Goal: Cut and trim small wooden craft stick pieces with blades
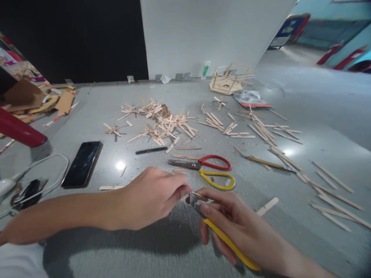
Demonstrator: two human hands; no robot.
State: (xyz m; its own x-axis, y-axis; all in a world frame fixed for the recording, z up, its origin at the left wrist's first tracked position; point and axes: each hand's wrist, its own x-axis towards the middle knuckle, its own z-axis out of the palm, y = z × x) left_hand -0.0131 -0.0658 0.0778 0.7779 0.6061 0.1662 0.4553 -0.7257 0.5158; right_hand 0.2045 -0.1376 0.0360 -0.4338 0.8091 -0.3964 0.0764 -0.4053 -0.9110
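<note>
My left hand (160, 192) is closed, its fingertips pinching the end of a small wooden stick piece (199, 196). Close against it, my right hand (228, 216) wraps round a yellow tool (232, 241), whose grey metal end lies beside the stick piece between the two hands. The yellow part slants down to the right under my palm. Just beyond my hands, scissors (199, 165) with one red and one yellow handle loop lie on the grey surface (130, 247), blades pointing left.
Wooden sticks (174, 122) lie heaped beyond the scissors, with more scattered right. A black pen (151, 150), a phone (82, 164) and a white cable (65, 158) are left. Farther back stand a stick frame (228, 83) and a glue stick (205, 70), near a plastic packet (251, 99).
</note>
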